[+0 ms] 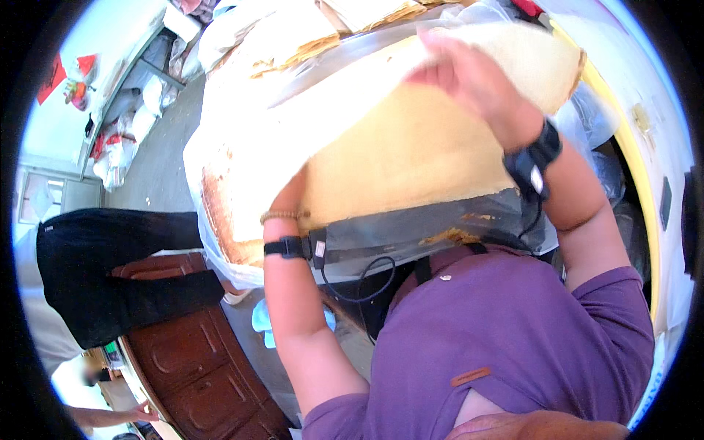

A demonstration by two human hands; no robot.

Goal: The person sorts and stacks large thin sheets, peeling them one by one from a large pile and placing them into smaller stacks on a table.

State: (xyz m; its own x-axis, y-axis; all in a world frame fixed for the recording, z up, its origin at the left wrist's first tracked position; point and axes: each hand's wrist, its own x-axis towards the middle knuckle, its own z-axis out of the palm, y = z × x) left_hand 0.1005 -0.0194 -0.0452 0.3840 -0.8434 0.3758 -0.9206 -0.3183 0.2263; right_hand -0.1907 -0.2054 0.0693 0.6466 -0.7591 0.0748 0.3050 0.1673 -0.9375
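Note:
A large thin pale sheet (pixel 330 110) is raised over the work table, its overexposed upper side almost white. My right hand (pixel 462 74), blurred, has its fingers bent at the sheet's near edge and seems to grip it. Past the wrist, my left hand (pixel 297 184) goes under the sheet, so its fingers are hidden. Between my arms lies a flat yellowish sheet (pixel 407 159) with a ragged near edge. Below it shows a dark grey surface (pixel 418 217) with brown flakes, edged by clear plastic film.
More sheets with flaky brown edges (pixel 308 49) are piled at the far side. A yellow edge (pixel 632 143) runs along the right. A person in black trousers (pixel 110 264) stands left, by a brown panelled cabinet (pixel 187 352). A cable (pixel 352 300) loops from my left wrist strap.

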